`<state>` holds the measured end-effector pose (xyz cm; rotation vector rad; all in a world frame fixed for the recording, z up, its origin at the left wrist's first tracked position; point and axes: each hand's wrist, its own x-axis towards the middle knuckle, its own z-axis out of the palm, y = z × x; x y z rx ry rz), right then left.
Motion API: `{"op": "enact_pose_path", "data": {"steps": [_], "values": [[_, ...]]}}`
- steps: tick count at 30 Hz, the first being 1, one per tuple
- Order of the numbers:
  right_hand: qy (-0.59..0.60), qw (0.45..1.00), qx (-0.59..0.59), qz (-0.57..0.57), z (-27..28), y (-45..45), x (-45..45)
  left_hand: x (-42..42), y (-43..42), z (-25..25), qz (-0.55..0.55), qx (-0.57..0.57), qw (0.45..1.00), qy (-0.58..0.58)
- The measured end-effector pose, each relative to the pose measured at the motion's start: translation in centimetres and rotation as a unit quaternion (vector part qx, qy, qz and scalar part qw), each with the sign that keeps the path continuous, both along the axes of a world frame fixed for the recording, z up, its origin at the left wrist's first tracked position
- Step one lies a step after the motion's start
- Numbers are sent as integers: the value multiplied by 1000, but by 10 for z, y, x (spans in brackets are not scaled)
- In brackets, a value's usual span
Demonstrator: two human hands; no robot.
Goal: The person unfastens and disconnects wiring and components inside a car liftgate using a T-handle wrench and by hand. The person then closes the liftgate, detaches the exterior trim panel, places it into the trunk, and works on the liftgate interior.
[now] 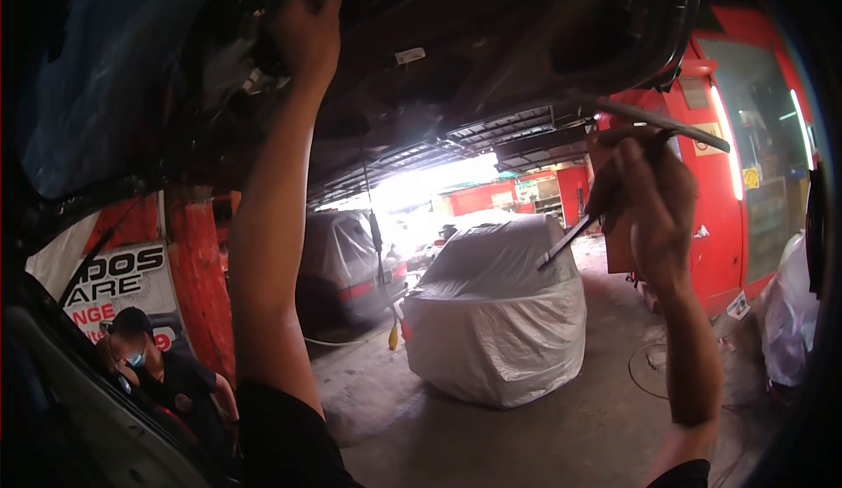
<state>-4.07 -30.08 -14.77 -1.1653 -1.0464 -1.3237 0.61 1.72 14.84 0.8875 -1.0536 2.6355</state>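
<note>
Overhead is the dark underside of a raised car panel (491, 58), with a small white label on it. My left hand (309, 28) reaches up to this panel, its fingers closed at the surface; whatever they pinch is too dark to make out. On the right, my right hand (649, 194) is raised with its fingers wrapped round a thin tool (566, 244), whose pale end points down and to the left. A dark rod (671, 125) passes just above the fingers of that hand, running from the panel toward the right.
A car under a grey cover (495, 313) stands ahead, with another partly covered vehicle (346, 269) behind it. A cable with a yellow end (393, 337) hangs down. One masked person (180, 391) is at the lower left. Plastic bags (787, 321) lie right.
</note>
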Motion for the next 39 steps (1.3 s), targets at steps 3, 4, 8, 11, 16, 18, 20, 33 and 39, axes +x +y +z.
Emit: {"op": "enact_pose_path", "data": {"steps": [3, 4, 8, 11, 16, 18, 20, 33, 39], "values": [[-92, 993, 71, 35, 12, 2, -7, -11, 1, -71, -158, 74, 984, 32], [-151, 979, 130, 35, 17, 5, -9, -11, 6, -94, -251, 95, 961, 68], [-289, 953, 60, 66, 51, 15, -34, 36, 54, -149, -461, 89, 849, 242], [-364, 922, 27, 125, 84, 55, -55, 77, 81, -167, -635, 61, 689, 345], [-380, 916, 127, -13, 133, 116, -65, 103, 106, -160, -625, -23, 665, 409], [-532, 844, -68, 13, 133, 198, -82, 117, 121, -143, -277, -25, 923, 267], [-538, 837, -92, 23, 160, 218, -74, 103, 128, -127, -267, -15, 942, 202], [-427, 857, -281, -72, 149, 235, -98, 97, 158, -46, -66, 42, 985, 157], [-522, 567, 59, -635, 152, 285, -77, 97, 141, -60, -178, 63, 955, 230]]}}
